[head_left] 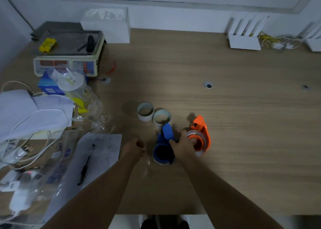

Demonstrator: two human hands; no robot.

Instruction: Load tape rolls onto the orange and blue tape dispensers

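Note:
The blue tape dispenser (164, 147) lies on the wooden table (243, 124) near the front edge, with a pale roll rim showing under it. Right beside it is the orange tape dispenser (202, 133), carrying a clear tape roll (195, 135). My right hand (183, 146) sits between the two, its fingers curling onto the clear roll and its thumb against the blue dispenser. My left hand (134, 148) is left of the blue dispenser, fingers curled, pinching a faint clear tape strip (147, 164) that hangs towards me. Two white tape rolls (145, 112) (161, 119) stand just behind the dispensers.
At the left lie papers (97, 152) with a pen (85, 168), cables, plastic bags, a lidded plastic cup (72, 82) and a weighing scale (67, 55). A white box (111, 28) and white racks (245, 35) stand along the far wall.

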